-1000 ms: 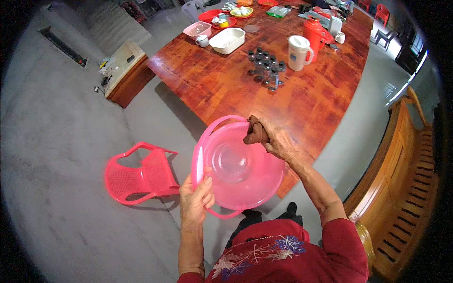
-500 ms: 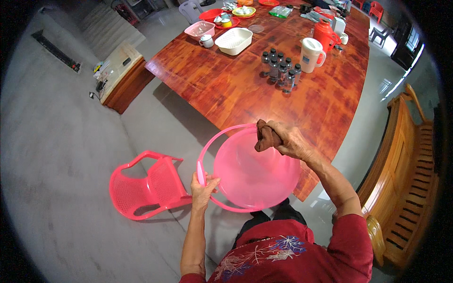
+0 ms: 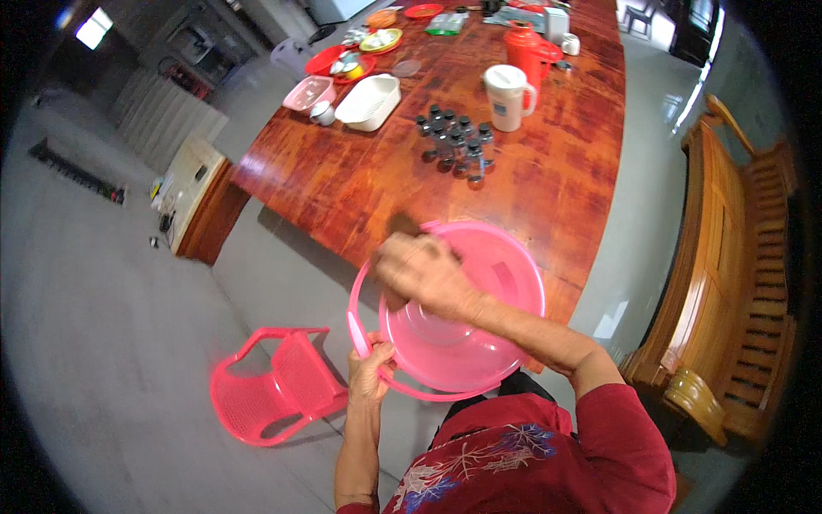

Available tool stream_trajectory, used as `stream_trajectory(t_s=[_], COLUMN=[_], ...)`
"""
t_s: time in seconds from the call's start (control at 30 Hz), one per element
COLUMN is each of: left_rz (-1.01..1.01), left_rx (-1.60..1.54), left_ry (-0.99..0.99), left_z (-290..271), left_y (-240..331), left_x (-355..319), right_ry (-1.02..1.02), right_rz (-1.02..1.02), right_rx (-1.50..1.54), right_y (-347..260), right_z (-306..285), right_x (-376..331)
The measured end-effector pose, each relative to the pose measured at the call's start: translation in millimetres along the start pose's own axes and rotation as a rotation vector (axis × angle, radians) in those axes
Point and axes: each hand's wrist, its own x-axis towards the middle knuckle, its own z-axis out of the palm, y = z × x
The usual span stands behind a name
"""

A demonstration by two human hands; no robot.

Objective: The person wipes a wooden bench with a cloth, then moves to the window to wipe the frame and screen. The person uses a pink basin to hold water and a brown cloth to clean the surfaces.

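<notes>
The pink bucket (image 3: 445,355) is smooth, translucent plastic, round, with a shiny rim; its mouth lies just right of the left grip (image 3: 371,363) and under the right grip (image 3: 426,272). Its thin arched handle (image 3: 355,295) carries a paler sleeve, and the left grip is closed around it at the lower end of that sleeve. The right grip clasps a soft, crumpled brown cloth (image 3: 402,224), which sticks out past the knuckles; motion blurs both, so the separate fingers are hard to make out.

Beyond both grips spreads the worktop (image 3: 548,197), glossy reddish wood with dark blotches. Straight ahead of the right grip stand clear, dark-capped bottles (image 3: 458,141) in a cluster, with a pale lidded pitcher (image 3: 507,98) farther off to the right. Left of the left grip is a pink plastic chair (image 3: 287,377) with a perforated seat.

Half a second ago the right grip held the cloth at the far side of the rim; now it has swung left, to the far left part of the rim. The left grip has stayed on the handle.

The right forearm slants across the bucket's mouth from the right, elbow bent, back of the hand upward. The left forearm rises almost straight from below, thumb uppermost.
</notes>
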Motion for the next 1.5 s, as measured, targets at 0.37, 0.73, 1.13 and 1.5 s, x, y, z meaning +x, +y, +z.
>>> stream_trajectory(t_s=[0.37,0.73,1.13,1.5], left_rz=[0.106,0.154,-0.112,1.146], left_rx=[0.082,0.14,0.036,1.354], left_ry=[0.004,-0.045,-0.081,-0.807], left_z=[61,81,61,117], left_y=[-20,-43,-37,-37], left_x=[20,63,101,38], right_ry=[-0.106,0.792,1.056,1.316], right_rz=[0.436,1.548,1.382,1.272], right_rx=[-0.272,1.238,0.751,0.504], right_y=[83,52,8,-37], right_z=[-81,-64,-91,-120], right_x=[-38,-176,-120,-106])
